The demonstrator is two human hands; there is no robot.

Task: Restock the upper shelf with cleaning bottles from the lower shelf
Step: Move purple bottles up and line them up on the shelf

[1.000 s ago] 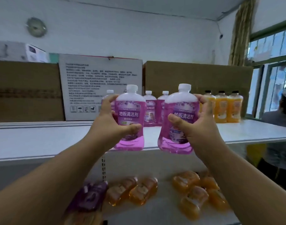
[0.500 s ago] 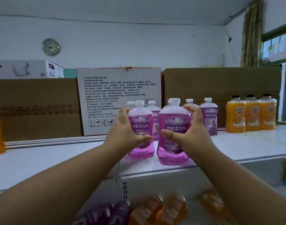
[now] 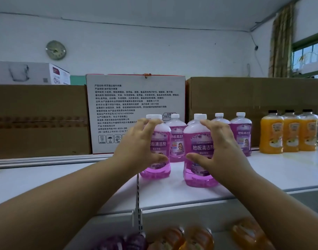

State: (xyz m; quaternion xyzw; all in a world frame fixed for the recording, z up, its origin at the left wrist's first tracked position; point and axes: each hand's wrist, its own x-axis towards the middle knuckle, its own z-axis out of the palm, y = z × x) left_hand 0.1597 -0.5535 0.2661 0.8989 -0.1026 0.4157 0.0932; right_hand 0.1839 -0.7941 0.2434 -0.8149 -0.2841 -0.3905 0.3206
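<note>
Upper shelf point(image 3: 46, 179): bare white surface to the left of the two front purple bottles point(image 3: 157, 159), open from front edge back to the boxes.
Right front: bare strip before the orange bottles point(image 3: 290, 131), also open.
Middle: blocked by the front pair, a hand at each: left hand point(image 3: 138, 150), right hand point(image 3: 219, 152); only a narrow gap between the two.
Behind them: a row of purple bottles point(image 3: 242, 132), close-set.
Back: brown cartons point(image 3: 39, 121) and a white printed box point(image 3: 136, 105) form a wall; no passage beyond.
Far right rear: three orange bottles, side by side.
</note>
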